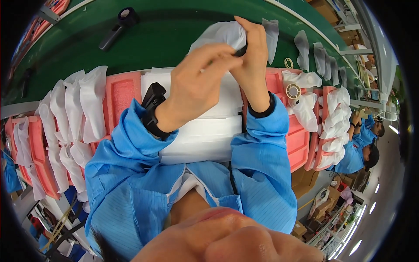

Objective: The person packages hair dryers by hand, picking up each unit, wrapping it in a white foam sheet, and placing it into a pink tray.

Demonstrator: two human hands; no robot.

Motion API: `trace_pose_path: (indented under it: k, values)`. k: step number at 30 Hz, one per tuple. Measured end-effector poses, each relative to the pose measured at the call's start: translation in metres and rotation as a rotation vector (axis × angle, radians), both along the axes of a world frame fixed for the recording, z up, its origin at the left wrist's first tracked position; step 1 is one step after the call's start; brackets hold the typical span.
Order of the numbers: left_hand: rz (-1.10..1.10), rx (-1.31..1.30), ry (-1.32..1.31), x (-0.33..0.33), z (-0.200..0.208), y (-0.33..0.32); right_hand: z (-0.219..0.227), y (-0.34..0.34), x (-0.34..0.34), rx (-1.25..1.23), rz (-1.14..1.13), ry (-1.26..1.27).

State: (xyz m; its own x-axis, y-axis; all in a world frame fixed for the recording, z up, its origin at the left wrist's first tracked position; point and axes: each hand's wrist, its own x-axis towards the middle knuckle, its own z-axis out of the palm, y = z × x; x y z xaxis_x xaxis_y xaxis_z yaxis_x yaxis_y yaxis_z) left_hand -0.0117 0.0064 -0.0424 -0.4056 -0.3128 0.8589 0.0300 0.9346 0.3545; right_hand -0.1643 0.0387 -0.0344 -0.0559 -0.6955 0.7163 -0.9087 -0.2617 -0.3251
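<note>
A thin white bag (222, 35) with something dark showing at its lower right end is up in front of me over the green work surface (166, 30). My right hand (254, 54) grips that end, thumb and fingers around it. At the same end, my left hand (196, 81) has its fingers bent and drawn together against the bag; their tips are partly hidden. Below my hands lies a thick stack of flat white bags or sheets (196, 142), close to my chest. What the held bag contains is mostly hidden.
A dark device shaped like a hair dryer (118, 28) lies far left. White-wrapped items (91, 100) rest on pink foam trays (123, 94) at both sides; more wrapped items (321, 59) line the far right. A cream ring (288, 63) lies near the right tray. Co-workers (360, 148) sit at right.
</note>
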Motion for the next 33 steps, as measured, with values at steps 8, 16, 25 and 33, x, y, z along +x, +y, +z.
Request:
trace_pose_path:
  k: [8, 16, 25, 33]
  values:
    - [0.182, 0.305, -0.139, 0.008, 0.016, -0.025, 0.0, 0.009, 0.019, 0.278, 0.312, -0.62]
    - [-0.776, 0.855, 0.165, 0.033, 0.021, -0.047, -0.003, 0.004, 0.013, 0.433, 0.488, -0.483]
    - [0.009, 0.435, 0.241, 0.014, 0.022, -0.026, -0.011, 0.006, 0.012, 0.221, -0.006, -0.114]
    - [0.265, 0.397, 0.239, 0.025, 0.011, -0.052, 0.007, 0.009, 0.007, 0.626, 0.313, -0.707]
